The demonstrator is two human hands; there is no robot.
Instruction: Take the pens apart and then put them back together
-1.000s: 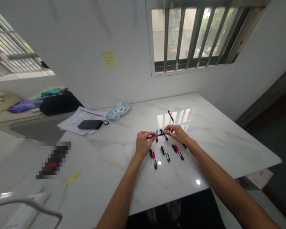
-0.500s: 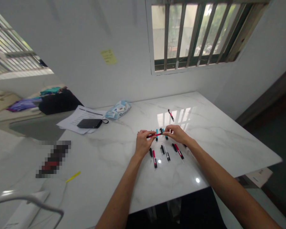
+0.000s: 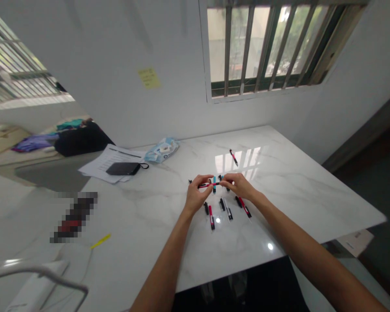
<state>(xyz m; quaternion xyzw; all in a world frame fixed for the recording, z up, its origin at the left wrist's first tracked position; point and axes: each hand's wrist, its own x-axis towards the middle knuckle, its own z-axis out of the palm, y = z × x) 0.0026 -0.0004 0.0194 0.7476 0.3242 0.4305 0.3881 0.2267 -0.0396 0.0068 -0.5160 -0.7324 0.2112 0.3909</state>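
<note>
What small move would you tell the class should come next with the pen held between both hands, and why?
Probably move the red-and-black pen sideways, then set it down in the nearer row. The left hand and right hand hold it level across a blue pen, while the other pens lie side by side below.

Black pouch (image 3: 121,169) on papers (image 3: 99,169), blue packet (image 3: 161,150) beside (yellow sticky note (image 3: 148,78) above).

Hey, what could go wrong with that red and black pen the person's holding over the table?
The red-and-black pen, pinched between the left hand and right hand, sits right beside a teal pen, so a slip could knock it. If dropped, it might roll across the polished marble table into the sleeved pen below.
</note>
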